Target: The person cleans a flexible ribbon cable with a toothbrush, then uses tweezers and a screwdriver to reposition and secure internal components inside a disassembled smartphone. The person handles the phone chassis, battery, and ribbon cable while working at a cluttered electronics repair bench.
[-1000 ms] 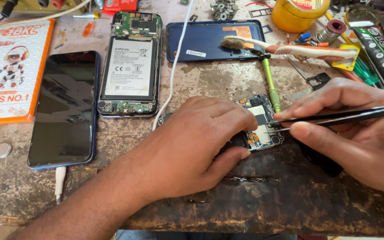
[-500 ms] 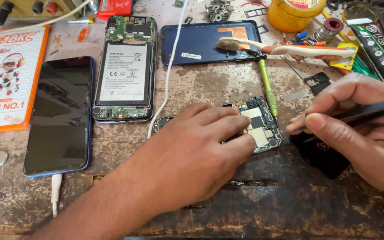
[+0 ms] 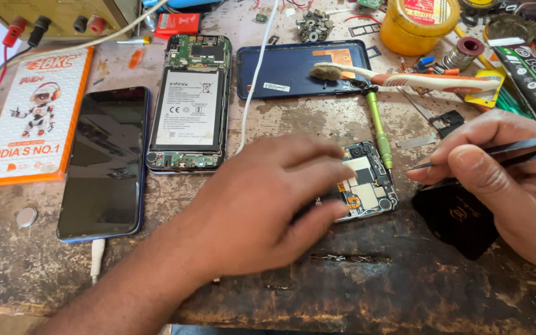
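So from the head view, the left hand (image 3: 268, 205) lies flat over the opened phone (image 3: 364, 186), fingers pressing its left part down, so only the exposed circuit-board end sticks out past the fingertips. The right hand (image 3: 504, 180) pinches a pair of tweezers (image 3: 497, 152), tips aimed toward that board, just off its right edge and not quite touching. A green screwdriver (image 3: 378, 133) lies just beyond the board, between both hands. Farther beyond the left hand there's another opened phone with its battery showing (image 3: 188, 118), and a dark-screened phone (image 3: 103, 161) off to the left hand's outer side.
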A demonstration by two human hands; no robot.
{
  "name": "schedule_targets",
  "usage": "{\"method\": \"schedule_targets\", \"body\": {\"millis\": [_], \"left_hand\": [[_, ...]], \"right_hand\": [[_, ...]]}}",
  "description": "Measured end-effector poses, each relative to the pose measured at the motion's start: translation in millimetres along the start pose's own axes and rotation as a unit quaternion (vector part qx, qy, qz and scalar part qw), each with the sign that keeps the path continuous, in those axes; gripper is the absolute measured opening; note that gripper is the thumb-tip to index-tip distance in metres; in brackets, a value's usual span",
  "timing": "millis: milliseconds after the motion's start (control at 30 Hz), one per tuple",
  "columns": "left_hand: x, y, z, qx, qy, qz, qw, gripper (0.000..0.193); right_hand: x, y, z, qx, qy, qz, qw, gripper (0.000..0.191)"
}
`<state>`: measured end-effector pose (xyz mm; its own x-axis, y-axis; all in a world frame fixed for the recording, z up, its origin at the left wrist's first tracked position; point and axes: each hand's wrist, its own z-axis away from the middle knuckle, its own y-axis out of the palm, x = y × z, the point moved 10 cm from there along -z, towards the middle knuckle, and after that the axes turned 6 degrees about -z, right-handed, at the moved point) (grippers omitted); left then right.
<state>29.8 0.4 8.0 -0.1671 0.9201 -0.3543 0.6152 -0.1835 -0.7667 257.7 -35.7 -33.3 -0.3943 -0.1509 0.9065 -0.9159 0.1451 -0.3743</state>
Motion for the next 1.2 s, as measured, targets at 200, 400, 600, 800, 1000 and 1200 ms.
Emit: {"method": "schedule_targets", "body": {"millis": [200,400,600,800,1000,1200], "left_hand": [[11,4,-3,0.002,-0.036,-0.06,0.998,0.031],[5,13,-4,0.026,-0.029,-0.105,0.994,0.033],[-11,19,-9,0.024,0.037,-0.21,0.977,0.039],[-6,12,-7,0.004,0.013,-0.153,0.988,0.028],[7,2,-2,-0.015,-0.028,-0.066,0.997,0.064],[6,1,-1,-0.004,-0.05,-0.101,0.994,0.077]], "right_hand": [[-11,-1,1,-0.003,0.024,-0.003,1.0,0.028],[-10,1,3,0.006,0.014,0.041,0.999,0.028],[11,-18,-3,-0.052,-0.047,0.012,0.997,0.039],[-1,-33,-4,-0.068,0.168,0.368,0.912,0.03],[11,-15,21,-0.015,0.128,0.475,0.87,0.063],[34,0,32,-0.035,0.039,0.529,0.847,0.035]]}}
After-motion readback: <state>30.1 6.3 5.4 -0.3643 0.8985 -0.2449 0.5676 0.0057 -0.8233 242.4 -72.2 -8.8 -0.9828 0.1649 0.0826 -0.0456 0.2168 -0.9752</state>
